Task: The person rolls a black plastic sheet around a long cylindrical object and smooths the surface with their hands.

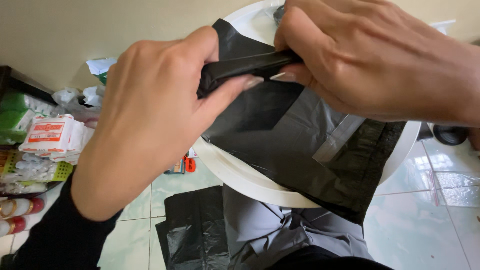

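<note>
A black plastic mailer bag (280, 145) lies across a round white table (225, 167), its upper edge folded into a tight strip pinched between both hands, seemingly so the fold stays flat and taut. The left hand (150, 120) clamps the strip's near end under its thumb while the right hand (370, 60) grips the other end, fingers curled shut. Below the hands, another black bag (192, 230) lies on the tiled floor (425, 210); to the left, packets on a shelf (50, 135) are partly cut off.

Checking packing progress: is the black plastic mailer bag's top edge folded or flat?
Folded: both hands, left hand and right hand, pinch the black plastic mailer bag top into a rolled fold.
</note>
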